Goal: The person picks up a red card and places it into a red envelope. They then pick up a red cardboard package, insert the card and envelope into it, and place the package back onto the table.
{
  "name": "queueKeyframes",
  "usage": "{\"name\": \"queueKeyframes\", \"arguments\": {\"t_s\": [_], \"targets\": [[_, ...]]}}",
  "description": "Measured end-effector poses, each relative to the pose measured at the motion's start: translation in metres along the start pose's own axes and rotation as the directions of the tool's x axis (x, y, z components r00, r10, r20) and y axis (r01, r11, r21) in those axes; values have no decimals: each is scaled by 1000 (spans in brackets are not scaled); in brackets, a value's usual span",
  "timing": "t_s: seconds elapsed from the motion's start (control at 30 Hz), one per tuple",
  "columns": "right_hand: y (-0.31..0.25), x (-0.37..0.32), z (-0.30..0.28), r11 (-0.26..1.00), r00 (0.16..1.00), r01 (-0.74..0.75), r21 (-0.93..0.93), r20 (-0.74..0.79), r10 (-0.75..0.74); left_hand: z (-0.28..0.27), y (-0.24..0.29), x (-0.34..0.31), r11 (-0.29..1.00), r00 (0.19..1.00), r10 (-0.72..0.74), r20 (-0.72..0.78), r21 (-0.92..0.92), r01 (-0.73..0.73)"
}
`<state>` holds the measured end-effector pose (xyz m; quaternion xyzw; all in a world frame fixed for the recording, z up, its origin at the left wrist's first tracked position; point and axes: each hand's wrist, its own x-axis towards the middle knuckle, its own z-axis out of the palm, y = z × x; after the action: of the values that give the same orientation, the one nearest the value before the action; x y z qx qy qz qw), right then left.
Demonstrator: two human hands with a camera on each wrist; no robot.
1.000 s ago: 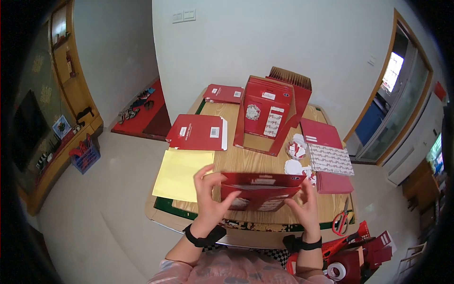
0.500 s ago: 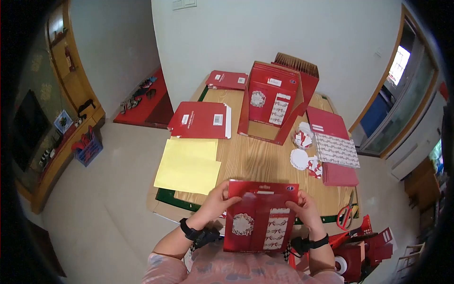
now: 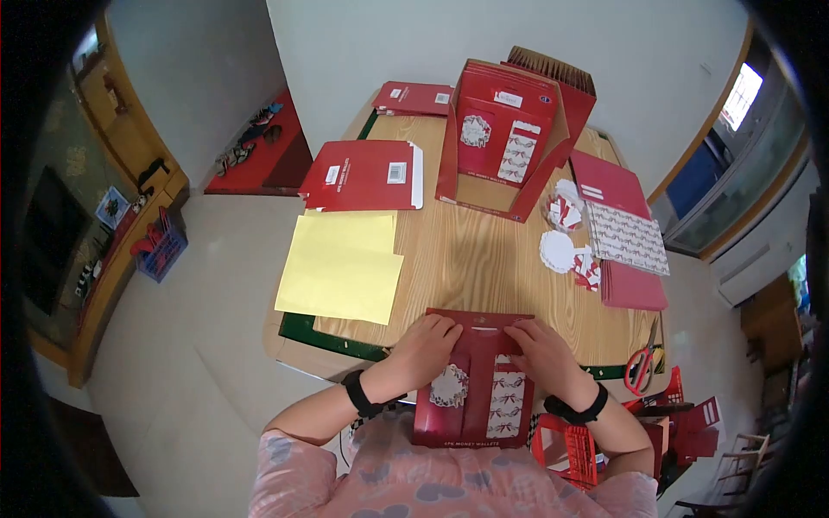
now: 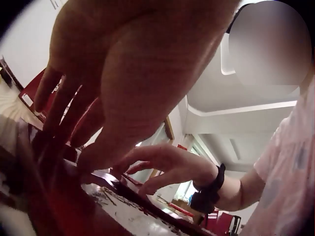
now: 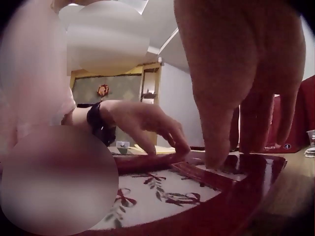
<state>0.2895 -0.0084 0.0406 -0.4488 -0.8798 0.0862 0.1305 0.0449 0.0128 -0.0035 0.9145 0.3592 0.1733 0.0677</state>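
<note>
A red pack of money wallets [image 3: 477, 406] lies at the table's front edge, close to the person's body, its front showing a white wreath-edged panel and a bow-patterned strip. On its upper left part rests my left hand [image 3: 426, 350], fingertips near the top edge. My right hand [image 3: 544, 352] presses the upper right part. In the right wrist view, the thumb and fingers of the right hand [image 5: 241, 83] point down onto the glossy pack [image 5: 172, 196]. The left wrist view has the left hand [image 4: 113, 73] reaching down with extended fingers.
A red display box [image 3: 484, 207] holding similar packs stands at the back. Flat red sleeves [image 3: 367, 177] and yellow sheets [image 3: 341, 268] lie left. Right are patterned wallets [image 3: 629, 235], red wallets [image 3: 635, 285], white round cards [image 3: 557, 250] and scissors [image 3: 641, 367]. A red basket [image 3: 566, 449] sits below the edge.
The pack was held tilted above the table, then turned front up and lowered toward the body. Both hands went from gripping its sides to pressing its top part.
</note>
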Motion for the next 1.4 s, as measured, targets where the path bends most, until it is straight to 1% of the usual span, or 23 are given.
{"name": "queueKeyframes", "arguments": {"t_s": [0.03, 0.13, 0.17, 0.27, 0.33, 0.37, 0.43, 0.47, 0.53, 0.57, 0.63, 0.67, 0.73, 0.77, 0.83, 0.93, 0.97, 1.03, 1.07, 1.13, 1.17, 1.27, 1.4], "targets": [[3, 3, 3, 999, 999, 28, -19, 30, -27, 4, -2, 2, 1000, 999, -5, 37, 29, 4], [9, 10, 7, 1000, 983, -27, 15, 180, 24, 10, -1, 5, 993, 989, -20, 147, 115, 3], [9, 12, 6, 1000, 982, -26, 7, 187, 24, 11, -1, 5, 990, 983, -26, 182, 144, 0], [6, 11, 3, 999, 978, -37, 7, 205, 35, 12, -2, 5, 990, 973, -29, 227, 139, -3], [7, 10, 3, 998, 976, -56, 33, 212, 48, 11, -1, 5, 992, 976, -44, 215, 122, 18], [7, 9, 3, 999, 979, -50, 16, 199, 46, 11, 0, 4, 993, 976, -52, 209, 112, 29], [7, 8, 3, 999, 984, -42, -17, 172, 44, 11, 0, 7, 987, 974, -43, 222, 160, 7], [6, 8, 2, 997, 978, -79, 14, 197, 75, 11, 0, 8, 983, 973, -37, 229, 183, -5], [7, 9, 0, 985, 960, -155, 71, 246, 133, 10, 0, 7, 998, 970, -51, 236, 53, 39], [9, 9, -2, 980, 951, -166, 108, 282, 130, 9, 0, 7, 998, 969, -58, 239, -10, 62], [14, 7, -5, 965, 930, -190, 180, 349, 118, 0, 3, 9, 996, 953, -66, 296, -38, 81], [16, 5, -3, 965, 943, -171, 200, 317, 101, -3, 4, 10, 994, 944, -70, 324, -51, 92], [22, 1, 2, 963, 965, -128, 236, 252, 67, 1, 3, 8, 998, 964, -45, 262, -39, 58], [22, 0, 1, 961, 962, -140, 239, 264, 74, 2, 2, 8, 999, 973, -33, 230, -33, 41], [21, 0, -2, 955, 954, -164, 247, 286, 90, 0, 3, 7, 994, 955, -42, 294, -87, 71], [18, 5, -10, 886, 873, -326, 329, 464, 149, -12, 6, 9, 990, 927, -38, 372, -111, 86], [20, 2, -7, 914, 912, -253, 317, 393, 116, -14, 7, 9, 990, 918, -35, 394, -111, 85], [25, -5, 4, 956, 968, -106, 274, 247, 36, -7, 4, 4, 991, 970, 2, 243, -127, 30], [25, -8, 5, 959, 974, -96, 267, 225, 35, -5, 3, 2, 991, 986, 21, 166, -131, 1], [24, -8, 6, 964, 984, -70, 256, 177, 25, -20, 3, 1, 975, 995, -84, 53, -202, 93], [24, -8, 7, 956, 982, -96, 278, 186, 44, -27, 1, -2, 962, 990, -141, 3, -236, 138], [25, -10, 8, 930, 973, -157, 333, 214, 88, -28, -5, -15, 942, 978, -198, 70, -264, 209], [23, -9, 6, 917, 969, -180, 356, 224, 104, -19, -7, -19, 957, 985, -172, 5, -236, 168]]}}
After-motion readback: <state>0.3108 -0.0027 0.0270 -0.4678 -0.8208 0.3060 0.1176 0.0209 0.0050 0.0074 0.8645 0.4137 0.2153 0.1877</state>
